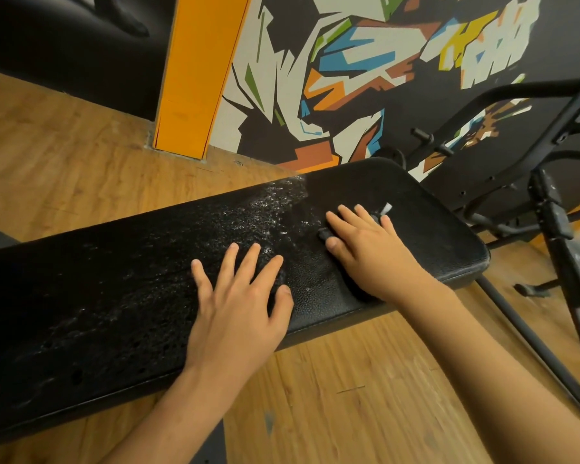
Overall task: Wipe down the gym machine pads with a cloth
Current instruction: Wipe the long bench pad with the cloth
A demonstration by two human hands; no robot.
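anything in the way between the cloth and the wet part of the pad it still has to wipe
Yes: the left hand lies flat on the wet stretch of the pad, just left of the cloth under the right hand.

Pad (114, 296): landmark, running left to right across the view.
Left hand (238, 303): flat on pad, near its middle.
Cloth (384, 211): on pad, towards its right end.
Right hand (369, 249): on pad, over cloth.
Pillar (195, 78): behind pad.
Wall (349, 78): behind pad, right of pillar.
Frame (556, 229): right of pad.
Floor (349, 396): beneath pad.
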